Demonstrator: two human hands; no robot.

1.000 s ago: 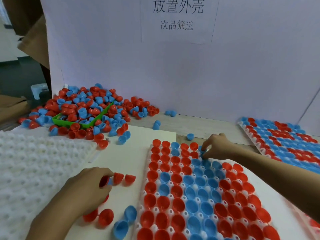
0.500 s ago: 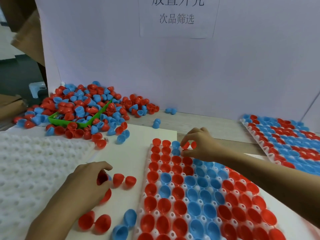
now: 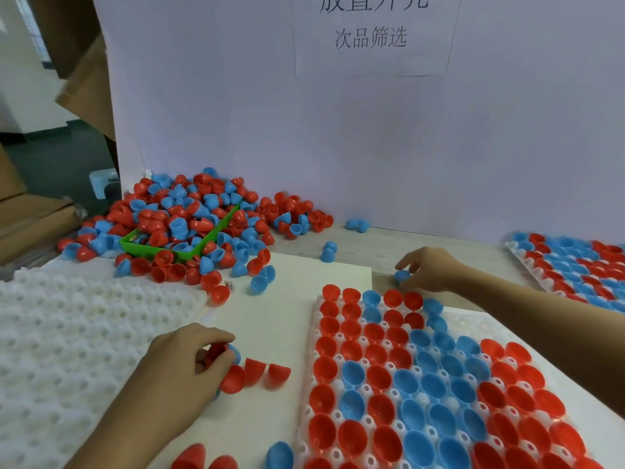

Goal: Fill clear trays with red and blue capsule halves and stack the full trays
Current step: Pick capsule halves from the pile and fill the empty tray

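Right hand [image 3: 431,270] has left the tray [image 3: 338,445] and now pinches a loose blue half [image 3: 402,275] on the bench [image 3: 378,247], probably for the unfilled far row; left hand [image 3: 184,367] still grips red halves [image 3: 216,354].

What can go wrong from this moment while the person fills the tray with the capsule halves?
1. The right hand reaches for a blue half on the bare table beyond the tray; a loose grip may send it rolling away.
2. The right forearm hangs low over the filled rows and might knock seated halves out.
3. The left hand holds several halves at once; one may slip out.
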